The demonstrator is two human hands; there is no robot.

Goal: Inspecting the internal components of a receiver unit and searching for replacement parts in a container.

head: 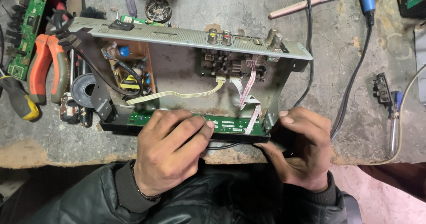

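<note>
Both hands grip the near edge of the opened receiver chassis (186, 77): left hand (171, 150) clasping the front panel (133, 127), right hand (301, 146) pinching its right corner.

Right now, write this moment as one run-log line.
left hand: on green board | right hand: gripping black front panel | case: open

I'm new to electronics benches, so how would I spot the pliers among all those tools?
Start at the opened metal device case in the middle of the workbench, which both hands grip at its near edge. Look just past its left end: the pliers lie there beside a green circuit board. Their thick orange handles are the only ones of that colour.
</note>
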